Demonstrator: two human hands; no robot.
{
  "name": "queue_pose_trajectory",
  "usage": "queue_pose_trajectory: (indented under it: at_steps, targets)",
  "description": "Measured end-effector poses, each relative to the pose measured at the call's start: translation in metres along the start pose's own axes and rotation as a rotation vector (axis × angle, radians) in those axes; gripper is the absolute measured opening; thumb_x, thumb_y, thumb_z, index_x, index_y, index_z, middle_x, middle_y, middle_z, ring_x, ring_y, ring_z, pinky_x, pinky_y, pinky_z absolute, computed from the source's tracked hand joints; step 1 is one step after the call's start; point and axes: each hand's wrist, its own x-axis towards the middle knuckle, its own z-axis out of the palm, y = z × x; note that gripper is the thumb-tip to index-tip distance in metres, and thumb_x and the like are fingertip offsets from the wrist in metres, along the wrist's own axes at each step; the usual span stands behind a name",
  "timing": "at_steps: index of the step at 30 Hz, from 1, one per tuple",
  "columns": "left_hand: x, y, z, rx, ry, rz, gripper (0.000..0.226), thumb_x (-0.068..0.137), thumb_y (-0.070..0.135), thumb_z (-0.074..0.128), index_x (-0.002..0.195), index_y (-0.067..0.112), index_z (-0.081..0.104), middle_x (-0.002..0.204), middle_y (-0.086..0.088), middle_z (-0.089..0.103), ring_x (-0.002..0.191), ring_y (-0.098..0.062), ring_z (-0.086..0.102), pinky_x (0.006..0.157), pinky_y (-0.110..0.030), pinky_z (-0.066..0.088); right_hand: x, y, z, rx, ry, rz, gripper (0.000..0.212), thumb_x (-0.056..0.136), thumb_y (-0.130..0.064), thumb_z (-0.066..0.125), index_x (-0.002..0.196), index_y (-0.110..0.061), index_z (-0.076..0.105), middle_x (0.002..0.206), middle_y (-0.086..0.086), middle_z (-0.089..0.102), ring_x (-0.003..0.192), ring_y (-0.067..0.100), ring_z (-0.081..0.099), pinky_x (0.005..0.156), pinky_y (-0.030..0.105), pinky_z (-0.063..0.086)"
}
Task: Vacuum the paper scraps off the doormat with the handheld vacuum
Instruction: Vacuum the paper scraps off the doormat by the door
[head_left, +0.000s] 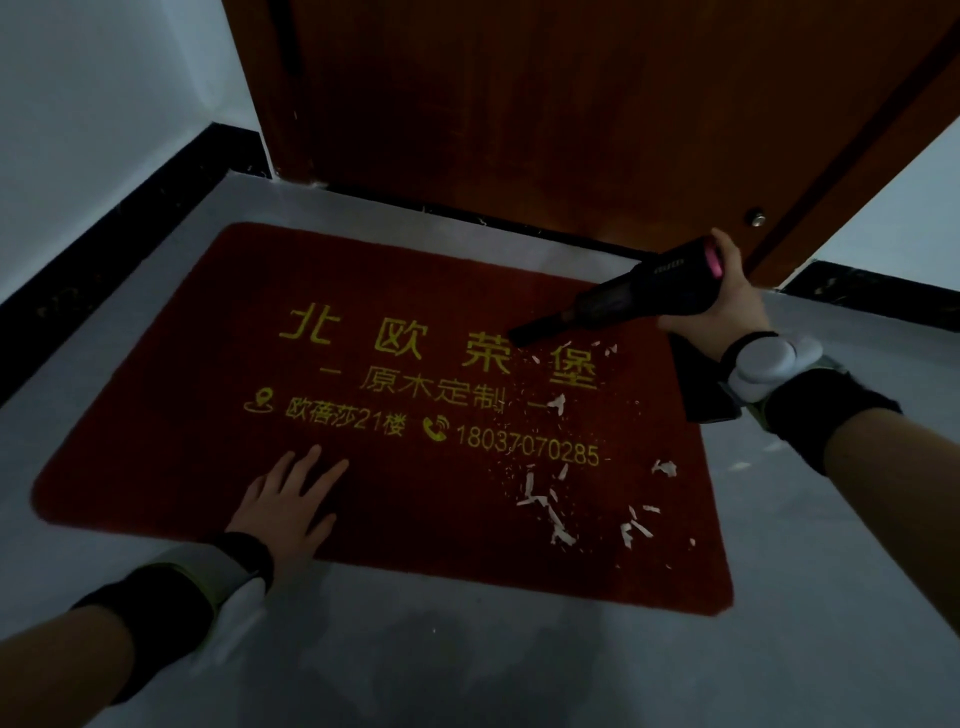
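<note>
Where dim, vacuum (618, 299) nozzle tip blurs.

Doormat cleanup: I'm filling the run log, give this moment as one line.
right hand grips handheld vacuum | nozzle over doormat | left hand flat on doormat | paper scraps remain

- The doormat (363, 519) lies on the floor (467, 665) in front of me, and the door (571, 104) stands just behind its far edge.
- My left hand (288, 501) rests flat on the mat's near left part.
- My right hand (722, 301) holds the vacuum (623, 299) over the mat's far right corner, nozzle pointing left and down.
- The paper scraps (556, 514) lie on the mat's right part, between the nozzle and the near edge.
- Walls (78, 130) stand left and right of the door.
</note>
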Motion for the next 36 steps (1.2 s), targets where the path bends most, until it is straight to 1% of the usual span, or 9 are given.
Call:
queue_pose_trajectory:
  at_steps: [3,8,14,17,20,26,29,33,36]
  targets:
    - [-0.001,0.000,-0.002,-0.013,-0.014,0.006,0.066,0.099,0.046,0.026,0.147,0.034,-0.017,0.157,0.000,-0.019,0.145,-0.026,-0.013,0.117,-0.044,0.008,-0.004,0.005,0.003,-0.008,-0.088,-0.021,0.106,0.072,-0.008,0.078,0.150,-0.031,0.011,0.142,0.011,0.041,0.122,0.034,0.048,0.087,0.034,0.042]
    - [0.001,0.002,-0.004,-0.012,-0.036,0.002,0.066,0.099,0.047,0.026,0.147,0.034,-0.017,0.157,-0.001,-0.020,0.145,-0.027,-0.013,0.117,-0.043,0.007,-0.007,0.006,0.003,0.009,-0.097,-0.032,0.103,0.072,-0.005,0.077,0.150,-0.029,0.014,0.142,0.011,0.041,0.123,0.033,0.046,0.086,0.031,0.039]
    - [-0.001,0.001,-0.007,-0.005,-0.044,0.009,0.066,0.099,0.047,0.026,0.147,0.034,-0.017,0.157,-0.001,-0.020,0.145,-0.027,-0.013,0.117,-0.043,0.008,-0.011,-0.001,0.008,0.040,0.096,0.061,0.101,0.071,-0.008,0.076,0.147,-0.036,0.016,0.134,0.010,0.051,0.113,0.034,0.054,0.083,0.035,0.046]
    - [-0.002,0.001,-0.006,-0.016,-0.047,0.015,0.066,0.099,0.047,0.026,0.147,0.034,-0.017,0.157,-0.001,-0.020,0.145,-0.027,-0.013,0.117,-0.043,0.008,-0.011,0.000,0.007,0.052,0.189,0.117,0.103,0.073,-0.012,0.076,0.149,-0.036,0.011,0.138,0.012,0.049,0.117,0.035,0.053,0.090,0.039,0.047]
    - [-0.002,-0.001,-0.003,-0.016,-0.029,0.015,0.065,0.099,0.047,0.026,0.147,0.035,-0.016,0.157,0.000,-0.019,0.145,-0.026,-0.012,0.117,-0.043,0.009,-0.010,0.001,0.007,0.066,0.211,0.170,0.104,0.076,-0.017,0.075,0.150,-0.036,0.005,0.141,0.012,0.046,0.120,0.034,0.052,0.094,0.041,0.047]
    - [0.000,-0.003,-0.010,-0.030,-0.006,0.020,0.059,0.099,0.047,0.025,0.148,0.038,-0.008,0.157,0.002,-0.009,0.145,-0.026,-0.002,0.116,-0.042,0.016,-0.008,0.001,0.009,0.111,0.253,0.211,0.101,0.075,-0.017,0.076,0.149,-0.037,0.010,0.137,0.012,0.049,0.117,0.034,0.054,0.090,0.040,0.048]
    - [0.002,-0.004,-0.013,-0.033,0.022,0.022,0.058,0.099,0.047,0.025,0.148,0.039,-0.005,0.156,0.003,-0.003,0.144,-0.025,0.004,0.114,-0.043,0.020,-0.004,-0.002,0.012,0.127,0.272,0.212,0.101,0.074,-0.017,0.076,0.149,-0.037,0.011,0.137,0.011,0.050,0.117,0.032,0.054,0.092,0.039,0.048]
    - [0.001,-0.002,-0.012,-0.040,0.019,0.014,0.057,0.099,0.047,0.025,0.148,0.039,-0.003,0.156,0.003,-0.003,0.143,-0.026,0.005,0.113,-0.043,0.021,0.000,-0.006,0.022,0.195,0.308,0.232,0.102,0.073,-0.015,0.076,0.150,-0.034,0.012,0.137,0.011,0.050,0.118,0.032,0.053,0.092,0.036,0.046]
    - [0.001,-0.003,-0.013,-0.025,0.022,0.015,0.057,0.099,0.047,0.025,0.148,0.039,-0.004,0.156,0.003,-0.003,0.143,-0.026,0.005,0.113,-0.042,0.022,0.001,-0.006,0.024,0.182,0.269,0.214,0.104,0.073,-0.016,0.077,0.149,-0.037,0.009,0.138,0.011,0.049,0.118,0.033,0.053,0.091,0.037,0.046]
